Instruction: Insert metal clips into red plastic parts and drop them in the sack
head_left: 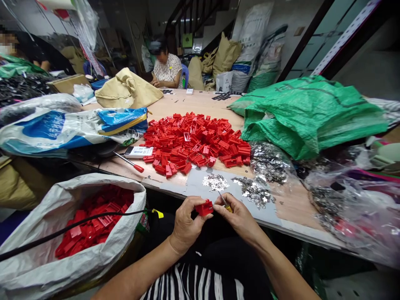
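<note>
**Q:** Carrying surface?
**A:** Long wooden workbench (200,102), seen from its near edge.

**Q:** Middle of the top?
**A:** Broad heap of red plastic parts (193,139), loose and overlapping. Just left of the heap, a red-handled screwdriver (129,162) and a small white box (140,151).

**Q:** Near edge?
**A:** Grey sheet (190,183) under small piles of silver metal clips (215,182).

**Q:** Sides?
**A:** At right, a green woven sack (309,118) and a clear plastic bag of metal pieces (343,200). At left, a blue-and-white woven sack (68,129), with a tan sack (128,89) beyond.
</note>
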The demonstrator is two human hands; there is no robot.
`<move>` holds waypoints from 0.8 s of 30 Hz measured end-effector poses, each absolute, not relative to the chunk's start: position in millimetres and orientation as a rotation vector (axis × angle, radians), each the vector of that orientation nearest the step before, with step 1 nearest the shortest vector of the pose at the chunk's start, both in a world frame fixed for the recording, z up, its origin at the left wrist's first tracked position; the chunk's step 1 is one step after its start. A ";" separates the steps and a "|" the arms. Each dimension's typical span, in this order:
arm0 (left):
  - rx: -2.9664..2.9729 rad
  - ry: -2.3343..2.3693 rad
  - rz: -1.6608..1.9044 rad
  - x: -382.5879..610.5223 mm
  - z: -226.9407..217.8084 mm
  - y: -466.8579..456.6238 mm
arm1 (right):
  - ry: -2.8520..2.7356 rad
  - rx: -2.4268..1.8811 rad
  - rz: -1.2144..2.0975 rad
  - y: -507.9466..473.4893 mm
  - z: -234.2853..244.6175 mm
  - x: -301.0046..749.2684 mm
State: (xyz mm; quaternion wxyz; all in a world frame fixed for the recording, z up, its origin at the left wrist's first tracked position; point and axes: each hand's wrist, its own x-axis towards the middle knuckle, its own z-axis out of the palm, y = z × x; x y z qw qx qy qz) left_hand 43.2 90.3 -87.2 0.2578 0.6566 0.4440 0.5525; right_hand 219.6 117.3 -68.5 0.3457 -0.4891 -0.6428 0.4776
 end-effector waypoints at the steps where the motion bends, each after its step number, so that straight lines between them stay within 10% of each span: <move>1: 1.770 1.205 1.491 43.5 -86.7 89.9 | -1.677 -1.269 1.244 117.0 -68.7 218.4; 24: 1.703 1.195 1.360 48.5 -93.9 77.9 | -1.472 -1.171 1.680 109.1 -83.0 219.4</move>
